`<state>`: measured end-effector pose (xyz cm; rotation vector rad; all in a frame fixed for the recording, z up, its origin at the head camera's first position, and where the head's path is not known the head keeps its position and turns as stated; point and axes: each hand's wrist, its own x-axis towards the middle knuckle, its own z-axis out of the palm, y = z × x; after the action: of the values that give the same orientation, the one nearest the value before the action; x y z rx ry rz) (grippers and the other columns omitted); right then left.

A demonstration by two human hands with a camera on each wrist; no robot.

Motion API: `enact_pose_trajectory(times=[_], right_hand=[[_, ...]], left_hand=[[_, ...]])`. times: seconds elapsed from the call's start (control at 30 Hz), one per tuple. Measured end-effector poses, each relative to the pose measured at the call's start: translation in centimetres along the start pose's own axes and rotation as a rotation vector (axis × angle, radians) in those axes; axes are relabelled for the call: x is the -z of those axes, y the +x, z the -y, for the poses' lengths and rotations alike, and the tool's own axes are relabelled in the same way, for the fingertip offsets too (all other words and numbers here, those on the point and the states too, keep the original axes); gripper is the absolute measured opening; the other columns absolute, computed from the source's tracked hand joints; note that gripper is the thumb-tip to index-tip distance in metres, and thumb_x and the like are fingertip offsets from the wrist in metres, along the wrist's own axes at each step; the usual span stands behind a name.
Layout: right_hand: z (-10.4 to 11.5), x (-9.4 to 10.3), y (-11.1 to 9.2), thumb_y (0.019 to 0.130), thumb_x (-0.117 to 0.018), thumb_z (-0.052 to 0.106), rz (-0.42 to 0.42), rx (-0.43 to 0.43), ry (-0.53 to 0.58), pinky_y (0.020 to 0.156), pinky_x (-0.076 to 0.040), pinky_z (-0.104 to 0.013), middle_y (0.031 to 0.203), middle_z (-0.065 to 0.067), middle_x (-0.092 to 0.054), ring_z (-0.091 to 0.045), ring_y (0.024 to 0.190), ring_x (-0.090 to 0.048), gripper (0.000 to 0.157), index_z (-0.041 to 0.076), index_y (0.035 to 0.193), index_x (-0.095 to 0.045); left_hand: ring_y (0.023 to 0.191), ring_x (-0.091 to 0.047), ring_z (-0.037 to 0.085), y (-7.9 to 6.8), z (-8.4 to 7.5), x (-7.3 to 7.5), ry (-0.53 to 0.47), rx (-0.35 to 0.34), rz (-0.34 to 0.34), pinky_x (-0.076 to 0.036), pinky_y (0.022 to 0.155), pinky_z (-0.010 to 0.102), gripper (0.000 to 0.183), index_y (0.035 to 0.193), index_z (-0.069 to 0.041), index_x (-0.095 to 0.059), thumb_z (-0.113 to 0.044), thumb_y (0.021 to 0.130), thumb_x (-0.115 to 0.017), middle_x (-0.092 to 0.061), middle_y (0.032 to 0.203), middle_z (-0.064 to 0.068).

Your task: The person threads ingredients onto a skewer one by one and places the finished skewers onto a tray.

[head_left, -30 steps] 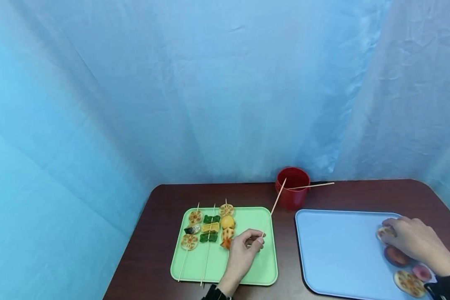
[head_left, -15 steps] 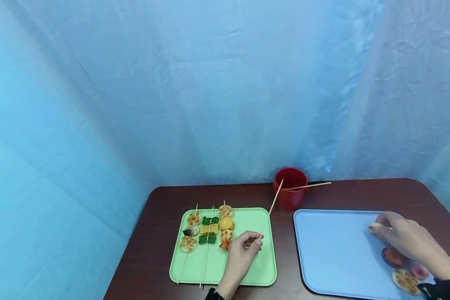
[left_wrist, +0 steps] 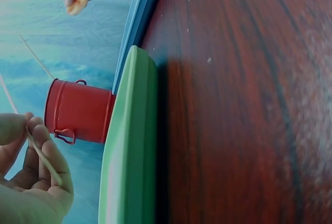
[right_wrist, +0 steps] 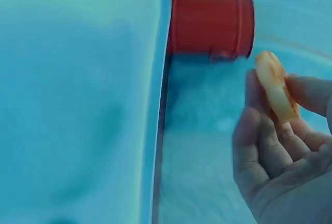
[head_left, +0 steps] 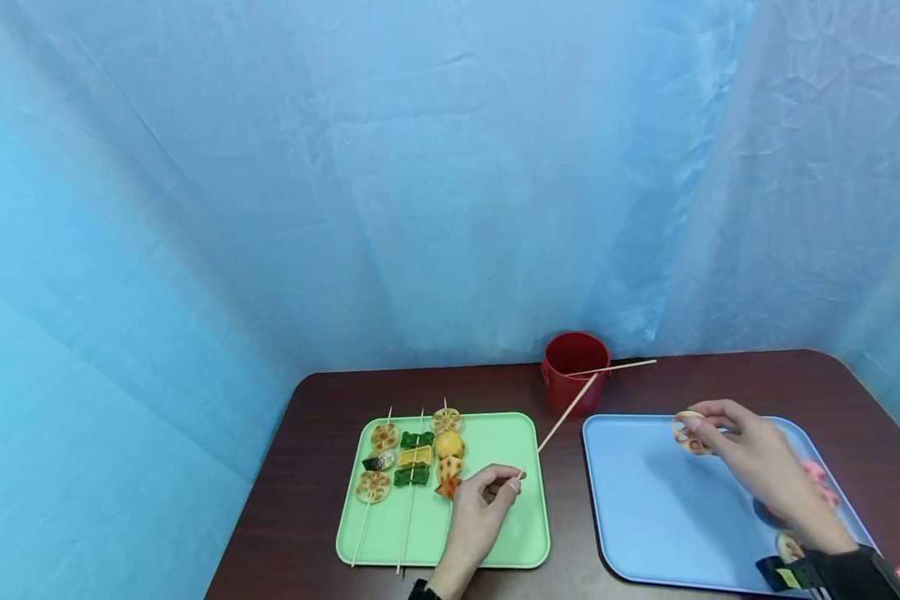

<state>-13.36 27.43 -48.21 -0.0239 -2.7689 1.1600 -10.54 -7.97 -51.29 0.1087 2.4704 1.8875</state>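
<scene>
Right now we pinch a thin stick (head_left: 567,412) between the thumb and fingertips of our left hand (head_left: 482,510), over the green tray (head_left: 506,533), its far end slanting toward the red bucket (head_left: 557,390). Our right hand (head_left: 753,458) grips a slice (right_wrist: 276,86) between thumb and fingers, raised near the blue tray's (head_left: 645,517) far edge. Three loaded skewers (head_left: 415,456) lie side by side on the green tray; a second stick (head_left: 633,365) juts from the bucket. Trays and bucket stand on our dark, wood-grained table (head_left: 285,500), with a creased blue curtain (head_left: 420,208) hanging behind.
</scene>
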Motion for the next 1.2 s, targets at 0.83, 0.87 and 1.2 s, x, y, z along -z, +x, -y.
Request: enact_pose_trajectory(times=[0.83, 0.87, 1.2], right_hand=[[3.6, -1.2, 0.7, 0.095, -0.053, 0.043, 0.187, -0.168, 0.623, 0.082, -0.051, -0.022, 0.118, 0.004, -0.056, -0.003, 0.097, -0.060, 0.066, -0.005, 0.139, -0.042], [3.7, -1.2, 0.7, 0.096, -0.054, 0.042, 0.187, -0.165, 0.643, 0.082, -0.051, -0.022, 0.117, 0.004, -0.057, -0.003, 0.097, -0.061, 0.065, -0.005, 0.139, -0.042], [4.3, -1.3, 0.7, 0.096, -0.055, 0.037, 0.170, -0.134, 0.680, 0.080, -0.051, -0.020, 0.114, 0.007, -0.059, -0.003, 0.095, -0.061, 0.054, 0.000, 0.134, -0.046]], left_hand=[[0.066, -0.054, 0.001, -1.2, -1.0, 0.2, 0.111, -0.114, 0.109, -0.046, 0.061, 0.020, 0.012, 0.094, -0.006, -0.075, -0.010, 0.089, -0.065, -0.068, 0.079, 0.002], [0.066, -0.054, 0.001, -1.1, -0.6, 0.1, 0.109, -0.120, 0.112, -0.046, 0.060, 0.020, 0.012, 0.094, -0.007, -0.075, -0.012, 0.089, -0.065, -0.067, 0.078, 0.000], [0.066, -0.053, 0.001, -0.9, 0.2, 0.0, 0.107, -0.106, 0.122, -0.045, 0.060, 0.019, 0.013, 0.095, -0.010, -0.075, -0.016, 0.089, -0.065, -0.066, 0.079, -0.003]])
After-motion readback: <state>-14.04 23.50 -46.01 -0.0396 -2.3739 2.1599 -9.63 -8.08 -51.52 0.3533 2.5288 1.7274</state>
